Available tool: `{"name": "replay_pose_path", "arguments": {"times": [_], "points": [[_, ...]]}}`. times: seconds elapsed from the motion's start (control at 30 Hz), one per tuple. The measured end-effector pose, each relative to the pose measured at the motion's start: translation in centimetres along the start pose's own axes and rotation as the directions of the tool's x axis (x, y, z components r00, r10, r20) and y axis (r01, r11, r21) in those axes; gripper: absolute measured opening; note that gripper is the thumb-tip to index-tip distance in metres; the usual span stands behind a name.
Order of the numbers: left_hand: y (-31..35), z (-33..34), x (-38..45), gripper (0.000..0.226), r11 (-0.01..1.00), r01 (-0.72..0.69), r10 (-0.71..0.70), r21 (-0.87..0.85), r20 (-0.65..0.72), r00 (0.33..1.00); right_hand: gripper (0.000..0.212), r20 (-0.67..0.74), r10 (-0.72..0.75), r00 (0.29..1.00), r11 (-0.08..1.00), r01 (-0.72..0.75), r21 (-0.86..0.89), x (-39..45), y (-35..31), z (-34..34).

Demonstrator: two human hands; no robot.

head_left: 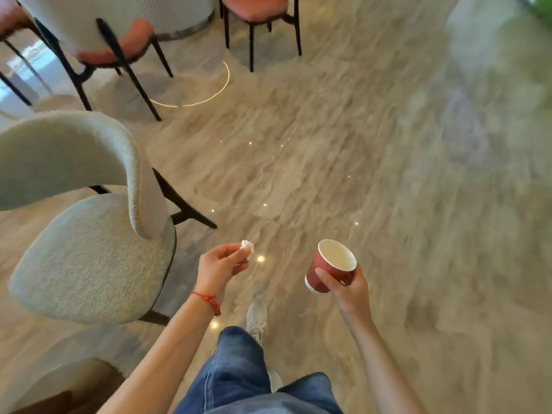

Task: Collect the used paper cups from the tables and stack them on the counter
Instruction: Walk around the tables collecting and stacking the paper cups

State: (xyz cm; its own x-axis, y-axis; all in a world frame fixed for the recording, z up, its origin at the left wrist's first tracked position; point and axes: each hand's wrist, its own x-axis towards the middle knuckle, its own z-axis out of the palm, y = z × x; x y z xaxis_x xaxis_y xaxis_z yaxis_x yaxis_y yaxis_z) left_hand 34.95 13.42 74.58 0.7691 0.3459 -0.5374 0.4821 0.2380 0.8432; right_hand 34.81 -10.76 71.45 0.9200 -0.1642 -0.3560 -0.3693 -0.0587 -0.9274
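Note:
A red paper cup (324, 268) with a white inside is tilted in my right hand (348, 286), which grips it around its side at lower centre-right. The cup looks empty. My left hand (219, 268), with a red string on the wrist, pinches a small crumpled white tissue (247, 245) between thumb and fingers. Both hands are held over the floor in front of me. No table top or counter shows in this view.
A pale green upholstered chair (89, 258) stands close on my left. Farther back are chairs with pink seats (131, 40) and black legs, and a white ribbed table base (179, 13). Glossy beige marble floor (328, 144) spreads ahead and right. My jeans and white shoe are below.

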Motion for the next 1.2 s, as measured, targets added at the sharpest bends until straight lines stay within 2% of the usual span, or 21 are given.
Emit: {"name": "replay_pose_path", "arguments": {"times": [0.33, 0.63, 0.73, 0.87, 1.0, 1.2], "points": [[8.2, 4.5, 12.7, 0.007, 1.0, 0.006, -0.006, 0.0, 0.068, 0.998, 0.068, -0.063, -0.017, 0.998, 1.0, 0.017, 0.009, 12.7, -5.4, 4.1], [13.4, 11.5, 22.3, 0.006, 0.997, 0.056, -0.055, -0.048, 0.026, 0.998, 0.07, -0.049, -0.009, 0.999, 1.0, 0.009, -0.01, 25.2, -10.4, 4.1], [15.3, 14.4, 26.1, 0.005, 0.997, 0.043, -0.042, -0.064, 0.01, 0.999, 0.063, -0.005, -0.025, 1.0, 1.0, 0.025, -0.004, 30.8, -12.3, 3.9], [18.8, 17.8, 30.2, 0.005, 0.994, 0.008, -0.012, -0.108, -0.038, 0.999, 0.068, 0.036, -0.031, 0.999, 0.999, 0.032, -0.035, 37.6, -16.0, 3.5], [22.0, 20.0, 33.9, 0.006, 0.993, -0.015, 0.008, -0.121, -0.061, 0.998, 0.056, 0.087, -0.043, 0.995, 0.996, 0.049, -0.07, 43.6, -19.5, 4.1], [26.0, 20.2, 40.9, 0.003, 0.985, -0.004, -0.013, -0.175, -0.1, 0.995, 0.051, 0.151, -0.066, 0.986, 0.993, 0.08, -0.089, 51.3, -23.6, 9.2]]}}
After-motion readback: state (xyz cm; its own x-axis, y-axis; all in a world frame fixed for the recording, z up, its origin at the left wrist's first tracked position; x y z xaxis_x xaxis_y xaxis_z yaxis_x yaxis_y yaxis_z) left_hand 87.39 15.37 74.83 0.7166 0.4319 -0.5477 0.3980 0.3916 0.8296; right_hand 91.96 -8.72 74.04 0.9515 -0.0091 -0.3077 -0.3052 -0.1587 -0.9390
